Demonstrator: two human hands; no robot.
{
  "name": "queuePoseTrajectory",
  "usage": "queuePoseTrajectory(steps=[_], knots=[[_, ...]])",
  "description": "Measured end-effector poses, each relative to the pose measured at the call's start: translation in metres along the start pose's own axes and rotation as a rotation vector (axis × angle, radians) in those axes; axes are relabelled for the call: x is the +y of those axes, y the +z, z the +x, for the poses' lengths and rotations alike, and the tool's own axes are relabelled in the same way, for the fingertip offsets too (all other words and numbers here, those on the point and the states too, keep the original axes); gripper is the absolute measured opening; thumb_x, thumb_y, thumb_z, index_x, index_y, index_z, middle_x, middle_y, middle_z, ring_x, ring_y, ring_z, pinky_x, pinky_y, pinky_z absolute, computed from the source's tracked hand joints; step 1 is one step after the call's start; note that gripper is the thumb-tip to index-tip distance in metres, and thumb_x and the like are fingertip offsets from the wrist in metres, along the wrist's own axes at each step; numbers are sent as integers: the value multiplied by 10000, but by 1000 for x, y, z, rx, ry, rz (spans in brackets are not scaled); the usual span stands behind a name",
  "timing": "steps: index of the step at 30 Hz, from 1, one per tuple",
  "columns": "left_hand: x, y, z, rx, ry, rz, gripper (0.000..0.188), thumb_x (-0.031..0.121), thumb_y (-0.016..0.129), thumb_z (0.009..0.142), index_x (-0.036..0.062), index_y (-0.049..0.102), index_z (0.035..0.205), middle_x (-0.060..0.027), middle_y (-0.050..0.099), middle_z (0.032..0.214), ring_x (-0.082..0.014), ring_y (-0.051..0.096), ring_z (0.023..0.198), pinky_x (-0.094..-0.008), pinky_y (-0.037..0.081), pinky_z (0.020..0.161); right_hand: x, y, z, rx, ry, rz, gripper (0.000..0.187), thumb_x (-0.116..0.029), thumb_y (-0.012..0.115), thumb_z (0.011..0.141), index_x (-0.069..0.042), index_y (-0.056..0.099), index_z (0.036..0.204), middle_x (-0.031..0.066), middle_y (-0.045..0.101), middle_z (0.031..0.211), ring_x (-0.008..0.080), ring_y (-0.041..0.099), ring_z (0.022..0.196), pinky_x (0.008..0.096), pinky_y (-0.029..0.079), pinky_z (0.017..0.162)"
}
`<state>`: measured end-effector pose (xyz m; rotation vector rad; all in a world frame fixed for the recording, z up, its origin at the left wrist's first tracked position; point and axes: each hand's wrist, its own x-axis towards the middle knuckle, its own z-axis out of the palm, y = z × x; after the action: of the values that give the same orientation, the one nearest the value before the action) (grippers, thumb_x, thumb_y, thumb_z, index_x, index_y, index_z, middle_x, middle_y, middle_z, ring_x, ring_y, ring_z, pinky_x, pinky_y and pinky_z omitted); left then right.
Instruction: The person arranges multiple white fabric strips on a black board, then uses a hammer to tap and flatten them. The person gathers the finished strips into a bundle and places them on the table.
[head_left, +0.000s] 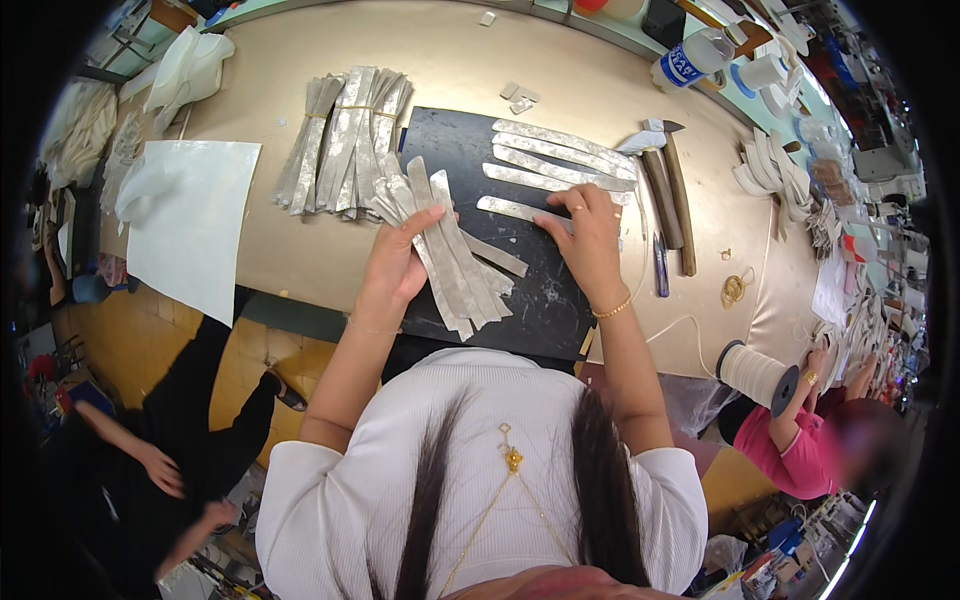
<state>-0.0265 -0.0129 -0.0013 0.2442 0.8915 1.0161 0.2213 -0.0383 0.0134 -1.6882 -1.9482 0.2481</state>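
My left hand (pixel 400 255) is closed round a loose fan of greyish-silver strips (pixel 452 262), held over the near left part of a black mat (pixel 450 140). On the mat's right side, my right hand (pixel 588 235) has its thumb and fingers apart over a single strip (pixel 510 208); whether they touch it I cannot tell. Several more silver strips (pixel 550 155) lie side by side just beyond that hand. Bundles of similar strips (pixel 355 140), tied with bands, rest left of the mat.
Right of the mat lie a hammer (pixel 660 195), another wooden handle (pixel 680 210) and a blue pen (pixel 661 265). A cord spool (pixel 757 376) stands near the right edge. A white sheet (pixel 195 210) hangs over the left edge. A bottle (pixel 695 58) stands far right. Other people sit on both sides.
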Motion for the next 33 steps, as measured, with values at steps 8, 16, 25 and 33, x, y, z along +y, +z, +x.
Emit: queuePoseTrajectory(steps=[8, 16, 25, 33], knots=[[0, 8, 3, -137, -242, 55, 362, 24, 657, 866, -23, 542, 1206, -185, 648, 1153, -217, 653, 938, -349, 554, 827, 38, -14, -42, 80, 108, -120, 365, -294, 814, 709, -112, 681, 997, 44, 577, 974, 232, 522, 944, 380, 357, 865], [-5, 17, 5, -197, -287, 83, 350, 36, 626, 891, -27, 534, 1223, -218, 617, 1237, -188, 658, 943, -308, 563, 830, 59, -8, -24, 95, -1, -134, 276, -340, 778, 742, -141, 679, 905, -3, 573, 913, 196, 518, 901, 377, 310, 872], [-3, 28, 18, -164, -213, 73, 357, 24, 620, 893, -27, 517, 1232, -226, 615, 1238, -200, 663, 938, -316, 567, 815, 58, -3, -15, 109, 47, -99, 237, -284, 798, 749, -141, 666, 885, -2, 563, 897, 195, 512, 888, 370, 298, 850], [-9, 24, 18, -119, -136, 78, 335, 8, 674, 855, -13, 563, 1170, -123, 650, 1061, -200, 657, 944, -336, 555, 817, 30, 4, -11, 208, 111, 125, 193, -210, 779, 780, -102, 663, 891, 32, 576, 881, 238, 538, 864, 376, 372, 815]])
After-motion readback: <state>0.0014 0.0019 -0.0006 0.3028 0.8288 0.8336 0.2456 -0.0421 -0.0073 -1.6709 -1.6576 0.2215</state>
